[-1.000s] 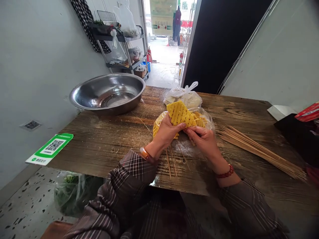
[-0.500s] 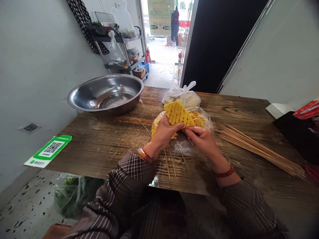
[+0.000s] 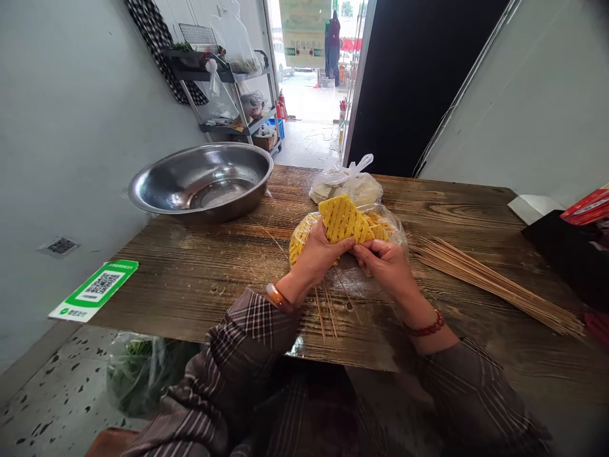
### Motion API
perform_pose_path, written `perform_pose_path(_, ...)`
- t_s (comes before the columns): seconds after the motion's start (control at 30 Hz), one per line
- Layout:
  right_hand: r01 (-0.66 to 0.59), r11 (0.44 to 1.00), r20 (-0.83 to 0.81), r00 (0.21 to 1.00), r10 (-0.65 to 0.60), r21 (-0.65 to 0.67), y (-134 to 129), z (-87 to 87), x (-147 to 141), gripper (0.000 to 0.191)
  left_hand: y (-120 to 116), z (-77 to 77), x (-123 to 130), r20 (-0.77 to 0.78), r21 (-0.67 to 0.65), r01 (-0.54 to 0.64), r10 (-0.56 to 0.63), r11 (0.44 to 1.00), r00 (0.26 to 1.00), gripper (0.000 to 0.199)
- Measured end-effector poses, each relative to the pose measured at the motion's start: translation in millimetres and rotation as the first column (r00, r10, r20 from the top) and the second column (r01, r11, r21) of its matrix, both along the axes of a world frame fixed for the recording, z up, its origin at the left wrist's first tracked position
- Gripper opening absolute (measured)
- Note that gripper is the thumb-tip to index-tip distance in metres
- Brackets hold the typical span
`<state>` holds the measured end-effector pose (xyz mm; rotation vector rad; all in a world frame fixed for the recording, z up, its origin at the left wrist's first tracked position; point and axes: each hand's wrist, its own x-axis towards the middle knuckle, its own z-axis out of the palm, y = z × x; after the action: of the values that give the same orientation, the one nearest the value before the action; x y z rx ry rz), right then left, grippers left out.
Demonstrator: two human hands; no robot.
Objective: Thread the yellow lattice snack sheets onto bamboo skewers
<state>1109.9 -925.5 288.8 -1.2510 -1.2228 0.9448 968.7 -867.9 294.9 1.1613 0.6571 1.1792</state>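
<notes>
A yellow perforated slab (image 3: 343, 219) is held up over the middle of the table, tilted, with rows of slits across it. My left hand (image 3: 318, 255) grips its lower left side, thumb across the front. The fingers of my right hand (image 3: 386, 265) are pinched together at its lower right corner; whether they also hold a stick there is too small to tell. Behind both hands lies a clear plastic bag (image 3: 398, 233) with more yellow pieces (image 3: 299, 240). A few thin sticks (image 3: 326, 312) rest on the wood below my hands.
A large steel basin (image 3: 214, 181) stands at the back left. Behind the slab sits a knotted plastic bag (image 3: 349, 184). A bundle of thin sticks (image 3: 499, 287) lies to the right, near a black box (image 3: 566, 254). A green QR card (image 3: 98, 289) is at the table's left edge.
The yellow slab has shifted slightly right and down and its tilt has changed a little. Both hands keep their grip near its lower edge.
</notes>
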Motion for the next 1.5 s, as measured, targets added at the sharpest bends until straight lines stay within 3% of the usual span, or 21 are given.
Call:
perform_pose_path(0.27, -0.026, 1.000, 0.000, 1.000, 0.026, 0.014, 0.0, -0.9, 0.9, 0.043, -3.7, 8.0, -0.9, 0.111, -0.060, 0.031, -0.024, 0.998, 0.993, 0.056)
perform_pose_path(0.63, -0.112, 0.993, 0.005, 0.994, 0.112, 0.038, 2.1, -6.8, 6.6, 0.033, -0.7, 8.2, -1.3, 0.091, -0.044, -0.024, 0.028, 0.999, 0.995, 0.058)
perform_pose_path(0.87, -0.085, 0.996, 0.034, 0.996, 0.085, 0.011, -0.8, 0.2, 3.9, 0.040, 1.4, 4.2, -0.7, -0.005, 0.011, -0.089, 0.089, 0.996, 0.996, 0.055)
perform_pose_path(1.13, -0.023, 1.000, 0.006, 1.000, 0.023, 0.007, 1.4, -2.8, -0.6, 0.046, -1.5, 2.4, 1.0, -0.002, -0.011, -0.054, 0.054, 0.998, 0.999, 0.058)
perform_pose_path(1.37, -0.016, 1.000, 0.023, 1.000, 0.015, 0.022, 1.1, -4.7, -0.8, 0.046, -5.9, 13.4, -0.5, 0.175, -0.088, 0.057, -0.041, 0.994, 0.984, 0.047)
perform_pose_path(1.5, 0.005, 1.000, 0.030, 1.000, -0.005, 0.015, 0.7, -5.8, -2.2, 0.045, -5.1, 16.1, -1.1, 0.250, -0.157, 0.080, -0.039, 0.984, 0.968, 0.044)
